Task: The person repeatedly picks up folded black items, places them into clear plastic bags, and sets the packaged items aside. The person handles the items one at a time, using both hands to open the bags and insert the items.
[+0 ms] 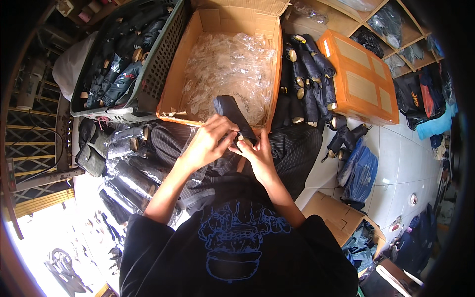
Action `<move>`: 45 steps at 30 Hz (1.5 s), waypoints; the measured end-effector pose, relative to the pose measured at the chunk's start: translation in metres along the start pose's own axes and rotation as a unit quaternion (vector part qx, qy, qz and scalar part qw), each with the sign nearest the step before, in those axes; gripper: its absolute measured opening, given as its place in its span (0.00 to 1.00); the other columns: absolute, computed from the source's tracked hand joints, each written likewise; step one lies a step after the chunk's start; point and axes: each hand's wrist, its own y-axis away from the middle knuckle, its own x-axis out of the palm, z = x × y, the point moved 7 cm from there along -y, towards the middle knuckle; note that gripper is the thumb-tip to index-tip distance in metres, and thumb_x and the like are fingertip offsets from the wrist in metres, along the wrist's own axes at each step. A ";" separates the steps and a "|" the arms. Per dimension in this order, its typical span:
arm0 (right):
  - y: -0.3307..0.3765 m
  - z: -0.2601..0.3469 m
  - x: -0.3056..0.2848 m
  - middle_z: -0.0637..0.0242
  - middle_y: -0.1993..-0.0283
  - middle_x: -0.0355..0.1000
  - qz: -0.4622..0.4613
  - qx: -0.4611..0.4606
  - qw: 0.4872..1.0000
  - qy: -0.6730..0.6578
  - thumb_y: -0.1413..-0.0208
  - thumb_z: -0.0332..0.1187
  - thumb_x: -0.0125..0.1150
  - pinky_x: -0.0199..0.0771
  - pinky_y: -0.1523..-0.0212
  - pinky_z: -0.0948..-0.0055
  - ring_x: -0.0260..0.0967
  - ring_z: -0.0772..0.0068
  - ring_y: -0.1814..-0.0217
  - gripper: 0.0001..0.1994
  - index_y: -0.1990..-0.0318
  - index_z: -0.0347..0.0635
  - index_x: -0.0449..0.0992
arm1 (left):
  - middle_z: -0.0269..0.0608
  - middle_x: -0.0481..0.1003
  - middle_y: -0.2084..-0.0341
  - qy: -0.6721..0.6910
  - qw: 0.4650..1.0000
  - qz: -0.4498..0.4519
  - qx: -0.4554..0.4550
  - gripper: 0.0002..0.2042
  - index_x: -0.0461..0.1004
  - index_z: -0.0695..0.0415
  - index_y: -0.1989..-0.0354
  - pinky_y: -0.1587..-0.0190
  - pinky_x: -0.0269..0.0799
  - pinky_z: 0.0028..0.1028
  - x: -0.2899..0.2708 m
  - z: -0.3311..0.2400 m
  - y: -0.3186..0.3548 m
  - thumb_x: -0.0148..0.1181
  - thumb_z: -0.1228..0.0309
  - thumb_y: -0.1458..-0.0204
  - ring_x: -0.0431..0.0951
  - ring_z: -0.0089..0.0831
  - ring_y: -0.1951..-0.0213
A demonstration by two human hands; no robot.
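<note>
A dark folded umbrella [230, 113] points up and away from me over my lap. My left hand [209, 141] wraps its lower end from the left. My right hand [257, 153] grips the same end from the right, fingers pinching near the handle. Both hands touch each other around it. Just beyond stands an open cardboard box [178, 74] filled with clear plastic sleeves [225, 69].
A dark plastic crate [163, 54] of folded umbrellas stands at the back left. Wrapped umbrellas [131, 171] lie by my left leg, loose dark ones [309, 79] to the right of the box. An orange case [363, 79] and another carton [336, 213] sit right.
</note>
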 end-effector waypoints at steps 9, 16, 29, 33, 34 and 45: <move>0.000 0.002 -0.002 0.53 0.50 0.67 -0.002 0.014 0.999 0.029 0.44 0.23 0.62 0.82 0.54 0.68 0.75 0.67 0.53 0.20 0.51 0.36 0.56 | 0.43 0.72 0.66 -0.065 0.996 0.035 0.041 0.12 0.73 0.61 0.62 0.54 0.67 0.37 0.005 -0.004 -0.002 0.63 0.73 0.56 0.72 0.41 0.60; -0.004 0.001 -0.005 0.56 0.50 0.65 -0.011 0.009 0.998 0.066 0.41 0.26 0.60 0.82 0.52 0.62 0.71 0.67 0.49 0.17 0.50 0.38 0.58 | 0.44 0.71 0.67 -0.106 0.992 0.012 0.067 0.14 0.71 0.62 0.62 0.58 0.70 0.38 0.016 -0.007 -0.001 0.63 0.78 0.59 0.72 0.44 0.62; 0.011 -0.007 -0.016 0.58 0.45 0.63 0.016 -0.029 0.994 0.105 0.58 0.26 0.76 0.69 0.42 0.67 0.65 0.66 0.41 0.33 0.49 0.40 0.58 | 0.45 0.72 0.56 0.377 0.797 -0.303 -0.362 0.29 0.54 0.54 0.36 0.53 0.70 0.34 0.031 0.064 0.040 0.56 0.60 0.43 0.72 0.34 0.54; 0.013 0.001 0.005 0.51 0.40 0.60 0.072 -0.199 0.958 0.195 0.68 0.35 0.82 0.65 0.38 0.59 0.61 0.59 0.36 0.45 0.43 0.37 0.57 | 0.47 0.76 0.60 0.601 0.679 -0.208 -0.366 0.21 0.70 0.64 0.52 0.55 0.76 0.33 0.062 0.049 0.027 0.63 0.61 0.47 0.79 0.33 0.61; 0.013 -0.002 0.004 0.51 0.39 0.60 0.069 -0.189 0.956 0.215 0.69 0.37 0.83 0.63 0.37 0.58 0.60 0.59 0.36 0.46 0.43 0.38 0.57 | 0.47 0.76 0.61 0.587 0.692 -0.210 -0.363 0.20 0.70 0.64 0.53 0.56 0.76 0.31 0.063 0.048 0.028 0.64 0.63 0.48 0.79 0.33 0.62; 0.006 0.012 0.016 0.51 0.29 0.45 0.186 -0.073 0.975 0.098 0.74 0.48 0.84 0.52 0.31 0.57 0.48 0.56 0.27 0.70 0.28 0.43 0.33 | 0.43 0.71 0.52 0.547 0.757 -0.143 -0.328 0.27 0.64 0.63 0.43 0.45 0.69 0.32 0.056 0.026 0.038 0.67 0.70 0.51 0.72 0.32 0.50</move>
